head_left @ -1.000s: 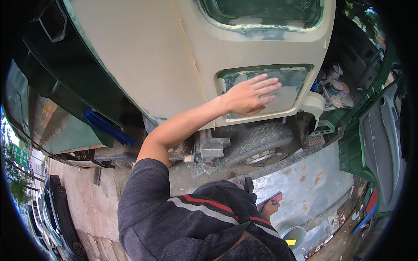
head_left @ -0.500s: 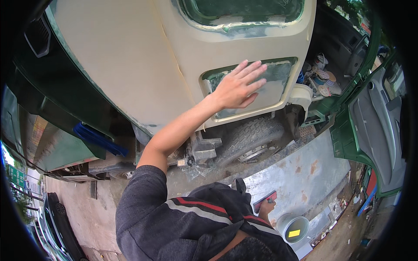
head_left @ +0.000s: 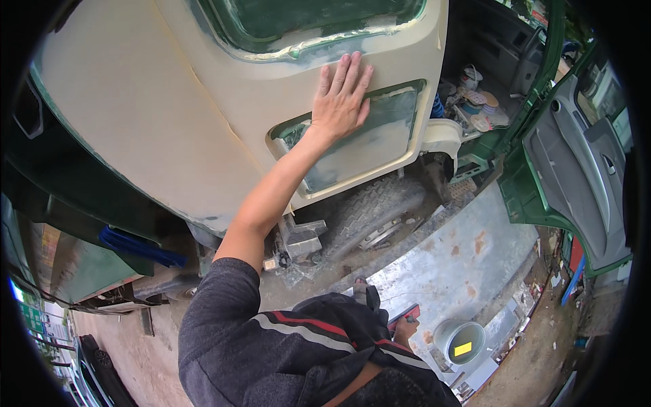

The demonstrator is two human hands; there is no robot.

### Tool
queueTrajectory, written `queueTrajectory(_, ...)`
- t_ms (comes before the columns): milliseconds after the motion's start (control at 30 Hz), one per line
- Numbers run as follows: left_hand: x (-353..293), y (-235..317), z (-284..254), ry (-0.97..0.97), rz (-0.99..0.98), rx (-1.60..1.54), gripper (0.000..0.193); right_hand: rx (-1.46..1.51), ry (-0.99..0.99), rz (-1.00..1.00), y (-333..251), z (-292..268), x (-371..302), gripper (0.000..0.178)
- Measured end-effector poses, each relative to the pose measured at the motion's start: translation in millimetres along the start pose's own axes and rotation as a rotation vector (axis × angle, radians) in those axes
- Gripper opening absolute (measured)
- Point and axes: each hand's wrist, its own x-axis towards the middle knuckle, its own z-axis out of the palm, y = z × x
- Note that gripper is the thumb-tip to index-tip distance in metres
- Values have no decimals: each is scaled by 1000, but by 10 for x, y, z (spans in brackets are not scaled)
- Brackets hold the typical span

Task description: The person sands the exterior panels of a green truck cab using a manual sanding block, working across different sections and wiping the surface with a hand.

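Observation:
My left hand (head_left: 340, 98) lies palm-down, fingers stretched and spread, on the beige-coated vehicle panel (head_left: 237, 81). Its fingertips reach just below the upper green window recess (head_left: 325, 30), whose lower edge is rough with pale filler. The heel of the hand is over the lower green-grey recess (head_left: 369, 139). Low at my side, my right hand (head_left: 405, 330) is closed around a red, flat sanding block (head_left: 409, 313), partly hidden by my body. Close to that hand stands a grey bucket (head_left: 459, 341) with a yellow patch.
Beneath the panel is a dusty tyre (head_left: 373, 217). A stained metal sheet (head_left: 468, 244) covers the ground. On the right hangs an open green door (head_left: 536, 197); cans and round discs sit in the cab (head_left: 481, 102). A blue bar (head_left: 142, 247) juts out at left.
My left hand has moved up the panel, from over the lower recess toward the upper one. My view has shifted right. The sanding block stays in my right hand.

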Motion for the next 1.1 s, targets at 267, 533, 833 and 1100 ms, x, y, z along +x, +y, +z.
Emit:
queueTrajectory(267,612,230,64,-105,402,-127,63,45,-56,-78,-367,-28,304,61)
queueTrajectory(533,463,214,133,75,86,-30,71,51,-42,-205,-745,122,878,58)
queueTrajectory(833,-308,-361,-141,132,-265,99,73,185,-71,-256,-933,137,1011,59)
queueTrajectory(1100,-753,-701,-164,268,-583,64,82,-8,-2,-143,-594,-241,1037,59)
